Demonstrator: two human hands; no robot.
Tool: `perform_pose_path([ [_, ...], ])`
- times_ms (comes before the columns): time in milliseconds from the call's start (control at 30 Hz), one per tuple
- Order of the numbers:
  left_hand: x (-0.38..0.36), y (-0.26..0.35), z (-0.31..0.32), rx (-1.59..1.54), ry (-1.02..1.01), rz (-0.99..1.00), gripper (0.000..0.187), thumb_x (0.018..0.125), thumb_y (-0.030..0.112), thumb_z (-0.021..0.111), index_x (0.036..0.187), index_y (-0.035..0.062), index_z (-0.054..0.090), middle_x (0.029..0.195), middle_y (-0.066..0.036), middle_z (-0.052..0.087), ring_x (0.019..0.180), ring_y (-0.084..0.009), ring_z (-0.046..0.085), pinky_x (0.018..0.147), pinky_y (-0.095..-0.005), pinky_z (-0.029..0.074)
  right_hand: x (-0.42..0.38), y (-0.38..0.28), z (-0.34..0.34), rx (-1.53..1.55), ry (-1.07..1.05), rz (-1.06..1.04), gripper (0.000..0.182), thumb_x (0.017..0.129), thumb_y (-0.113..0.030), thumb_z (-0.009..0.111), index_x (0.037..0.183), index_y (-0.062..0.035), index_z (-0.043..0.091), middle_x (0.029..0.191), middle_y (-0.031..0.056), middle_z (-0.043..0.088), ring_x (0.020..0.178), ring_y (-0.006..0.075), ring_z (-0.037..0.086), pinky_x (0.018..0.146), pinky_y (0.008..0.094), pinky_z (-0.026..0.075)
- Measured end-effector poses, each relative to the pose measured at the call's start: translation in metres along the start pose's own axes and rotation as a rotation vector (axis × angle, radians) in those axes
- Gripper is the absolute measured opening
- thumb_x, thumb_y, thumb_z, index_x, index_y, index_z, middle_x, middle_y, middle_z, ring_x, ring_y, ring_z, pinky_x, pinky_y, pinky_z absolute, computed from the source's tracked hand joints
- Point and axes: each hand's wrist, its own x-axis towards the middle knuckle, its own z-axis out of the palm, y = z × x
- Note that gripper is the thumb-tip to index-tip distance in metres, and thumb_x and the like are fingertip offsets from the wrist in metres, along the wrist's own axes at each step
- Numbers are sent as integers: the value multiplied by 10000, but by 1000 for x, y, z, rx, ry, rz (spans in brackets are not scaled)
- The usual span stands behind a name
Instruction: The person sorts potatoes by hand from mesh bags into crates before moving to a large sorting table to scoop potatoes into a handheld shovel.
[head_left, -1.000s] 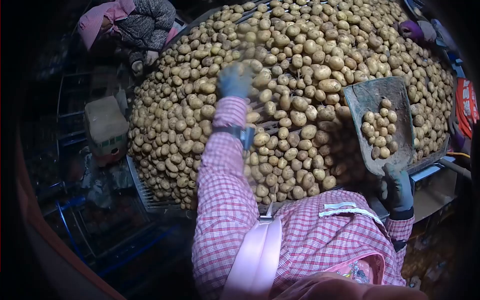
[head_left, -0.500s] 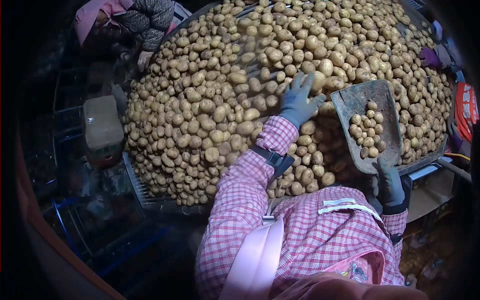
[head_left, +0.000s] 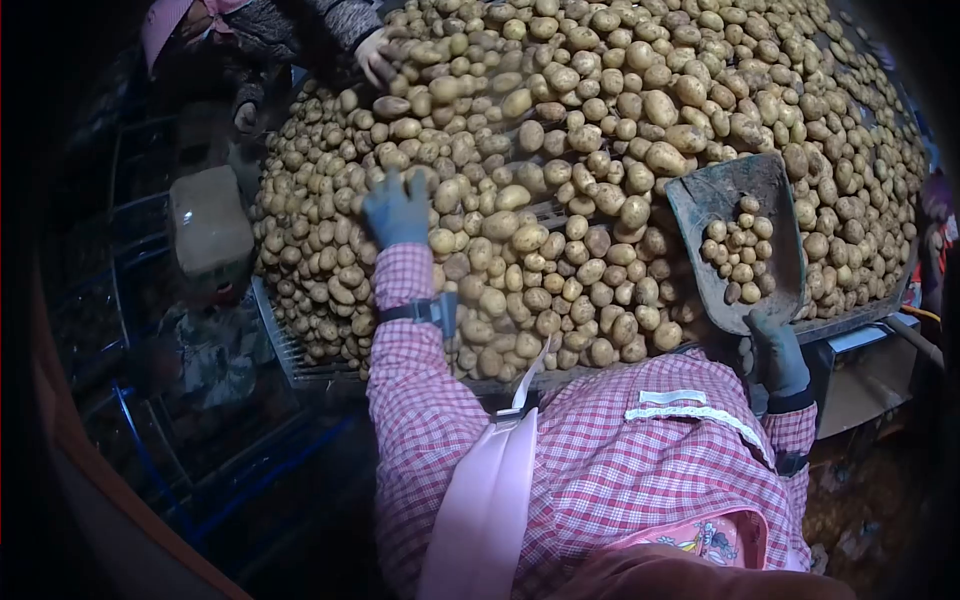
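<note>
My left hand [head_left: 398, 210], in a grey-blue glove, lies with spread fingers on the left part of a wide heap of potatoes [head_left: 600, 270]. Its fingertips touch potatoes and nothing is visibly gripped. At the right, my right hand [head_left: 775, 352], gloved too, is closed on the near end of a worn green-grey scoop [head_left: 712, 195]. Several small potatoes [head_left: 740, 248] lie inside the scoop, which rests over the heap's right side. The scoop's handle is mostly hidden by the glove.
At the upper left, a co-worker's bare hand [head_left: 375, 57] touches the heap. A pale box-like object [head_left: 210, 220] stands left of the slatted table edge [head_left: 275, 335]. Another person's purple glove [head_left: 936, 195] is at the far right. Blue-edged crates are at the lower left.
My left hand has moved left across the heap, away from the scoop. Potatoes near the middle have shifted toward the near edge. The co-worker's hand has reached onto the heap.
</note>
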Motion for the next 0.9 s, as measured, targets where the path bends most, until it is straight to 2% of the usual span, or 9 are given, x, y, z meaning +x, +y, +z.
perform_pose_path([
  [200, -29, 117, -40, -288, -340, -64, 795, 977, 703, 566, 1607, 244, 409, 1505, -275, 526, 1331, -447, 577, 1114, -529, 473, -2, 3, -1, 41, 81, -48, 229, 1043, -321, 642, 1004, -101, 693, 629, 17, 642, 431, 132, 557, 394, 259, 413],
  [367, -72, 190, 14, -435, -197, 208, 876, 952, 652, 653, 1636, 183, 373, 1734, -185, 162, 1262, -480, 628, 1115, -502, 525, -17, 12, 1, 111, 15, -151, 230, 1054, -333, 639, 1092, -108, 666, 612, 21, 622, 420, 135, 545, 385, 260, 401],
  [433, -98, 197, -6, -543, -290, 280, 881, 954, 597, 691, 1648, 169, 358, 1758, -169, 126, 1451, -456, 439, 1212, -481, 415, -24, 11, 7, 156, 48, -135, 227, 1043, -320, 663, 1122, -107, 665, 639, 18, 635, 423, 132, 545, 384, 258, 404],
  [533, -140, 175, -13, -710, -343, 583, 863, 958, 531, 722, 1646, 147, 370, 1745, -183, 202, 1556, -417, 334, 1258, -457, 359, -24, 22, 8, -19, 114, -272, 219, 1025, -307, 694, 1127, -114, 679, 738, 13, 674, 431, 125, 547, 381, 250, 418],
  [667, -128, 74, 10, -648, 82, 515, 565, 881, 402, 808, 1310, 62, 667, 1332, -176, 655, 1240, -377, 596, 1068, -514, 489, -31, 18, 18, 160, 121, -97, 245, 1017, -343, 693, 1107, -115, 687, 708, 11, 668, 443, 120, 558, 384, 250, 423],
  [700, -131, 55, -44, -553, -19, 311, 545, 883, 392, 810, 1263, 27, 672, 1309, -189, 666, 1200, -383, 620, 1058, -481, 501, -29, 22, 13, 162, 55, -66, 248, 1017, -346, 692, 1108, -115, 687, 701, 8, 664, 448, 119, 562, 386, 249, 425],
  [733, -124, 10, -15, -381, 196, 302, 600, 890, 401, 806, 1332, 29, 645, 1320, -216, 650, 1255, -391, 591, 1062, -457, 505, -28, 25, 11, 165, -12, -37, 250, 1016, -348, 691, 1109, -115, 687, 693, 5, 660, 453, 118, 565, 388, 248, 427],
  [800, -123, -52, -15, -144, 101, 76, 735, 911, 444, 787, 1478, 41, 551, 1468, -247, 537, 1330, -416, 536, 1089, -466, 495, -31, 30, 17, 119, 25, -73, 249, 1022, -352, 679, 1104, -117, 685, 692, 5, 651, 457, 119, 569, 402, 242, 438],
  [900, -148, -61, -6, -393, 51, -2, 869, 928, 511, 760, 1595, 66, 424, 1637, -260, 321, 1436, -443, 441, 1139, -512, 463, -39, 33, 29, 93, 63, -102, 239, 1038, -335, 647, 1096, -106, 683, 693, 3, 645, 471, 106, 574, 419, 233, 445],
])
